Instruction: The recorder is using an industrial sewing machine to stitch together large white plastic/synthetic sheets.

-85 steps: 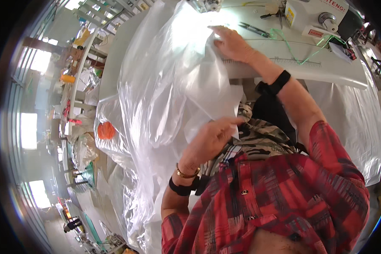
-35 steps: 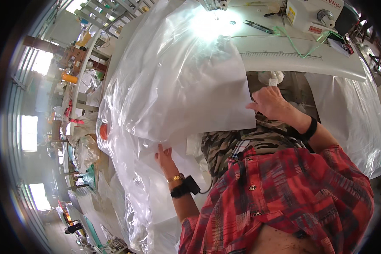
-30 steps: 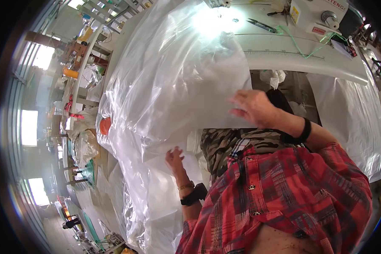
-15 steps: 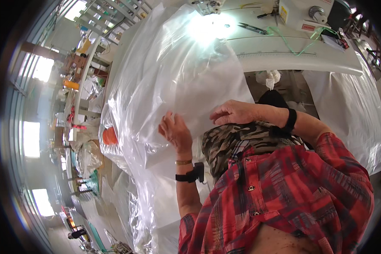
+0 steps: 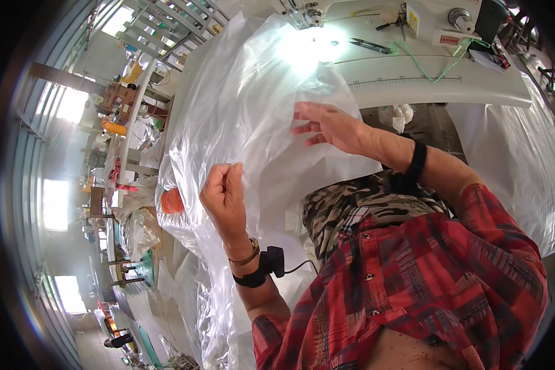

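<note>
A large sheet of translucent white plastic spreads over the table's left side and hangs down across my lap. My left hand is closed in a pinch on the plastic, thumb pressed against the curled fingers. Above the sheet's right part is my right hand, its fingers apart and slightly bent, with nothing seen in them. The sheet's far end lies beneath the sewing machine's head, in the bright glare of a lamp that hides the needle area.
Thread snips, a dark-handled tool and green string lie on the white machine table. An orange spool sits at the left. More plastic hangs at the right. Shelves with goods stand far left.
My left hand has moved left and closed on the plastic. The right hand has risen away from my lap over the sheet, its fingers spreading. The plastic's near right edge has shifted right.
</note>
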Motion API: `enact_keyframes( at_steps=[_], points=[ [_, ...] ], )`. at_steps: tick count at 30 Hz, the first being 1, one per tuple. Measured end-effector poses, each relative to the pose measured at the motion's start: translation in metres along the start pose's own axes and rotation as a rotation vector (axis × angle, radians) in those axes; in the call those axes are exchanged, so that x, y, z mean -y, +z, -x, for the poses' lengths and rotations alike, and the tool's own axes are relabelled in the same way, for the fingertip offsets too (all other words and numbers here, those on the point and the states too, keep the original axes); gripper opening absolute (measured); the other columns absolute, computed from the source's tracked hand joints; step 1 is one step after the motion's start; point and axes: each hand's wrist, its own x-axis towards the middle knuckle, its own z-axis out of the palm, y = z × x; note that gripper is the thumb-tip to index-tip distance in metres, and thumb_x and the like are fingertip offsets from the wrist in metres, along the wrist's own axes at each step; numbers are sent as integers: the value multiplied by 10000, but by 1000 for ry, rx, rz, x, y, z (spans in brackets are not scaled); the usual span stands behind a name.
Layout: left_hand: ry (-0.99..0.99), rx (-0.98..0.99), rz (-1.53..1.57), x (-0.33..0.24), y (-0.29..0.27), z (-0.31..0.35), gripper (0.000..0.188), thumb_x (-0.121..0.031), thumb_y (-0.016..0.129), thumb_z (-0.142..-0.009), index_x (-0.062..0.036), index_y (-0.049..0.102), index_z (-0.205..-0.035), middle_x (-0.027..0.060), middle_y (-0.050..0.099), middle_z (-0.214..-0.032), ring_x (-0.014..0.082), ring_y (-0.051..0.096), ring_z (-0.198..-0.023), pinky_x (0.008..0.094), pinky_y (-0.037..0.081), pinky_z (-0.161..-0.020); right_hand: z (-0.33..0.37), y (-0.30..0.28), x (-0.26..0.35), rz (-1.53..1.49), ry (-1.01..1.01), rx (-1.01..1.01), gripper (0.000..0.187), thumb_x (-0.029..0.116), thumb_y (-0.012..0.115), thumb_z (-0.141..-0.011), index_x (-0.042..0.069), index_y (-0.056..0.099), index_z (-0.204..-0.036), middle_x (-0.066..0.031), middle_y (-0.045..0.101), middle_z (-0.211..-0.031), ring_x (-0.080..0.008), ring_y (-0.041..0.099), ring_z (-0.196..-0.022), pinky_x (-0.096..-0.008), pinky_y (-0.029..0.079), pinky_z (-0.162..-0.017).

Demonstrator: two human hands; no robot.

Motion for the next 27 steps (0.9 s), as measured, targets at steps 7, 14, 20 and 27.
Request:
enact_keyframes(
  at_steps=[7,14,20,27],
  points=[
    [6,96,-48,-1,4,10,261,-137,694,-908,-11,547,-732,-73,348,-560,28,271,-538,215,208,-480,14,9,1,-185,128,209,337,305,664,-921,16,636,-1091,36,570,-793,-90,585,-790,-265,469,-704],
    [-237,168,-22,53,9,45,299,-207,724,-893,-23,558,-725,-77,373,-544,23,277,-527,219,193,-475,62,-12,-32,-112,256,450,195,227,674,-907,32,688,-903,27,566,-702,-62,514,-681,-208,394,-634],
    [-236,243,-427,68,24,53,240,-169,755,-821,-11,589,-753,29,465,-522,153,419,-496,310,333,-518,89,-17,-30,107,240,445,192,190,693,-883,13,702,-810,9,597,-686,-56,506,-633,-207,385,-613],
    [530,114,-759,8,61,33,142,-130,708,-842,-8,658,-892,119,647,-844,240,614,-672,325,478,-593,94,-24,-41,231,209,473,180,187,694,-878,8,703,-864,15,611,-710,-52,525,-664,-236,425,-612]
  ],
)
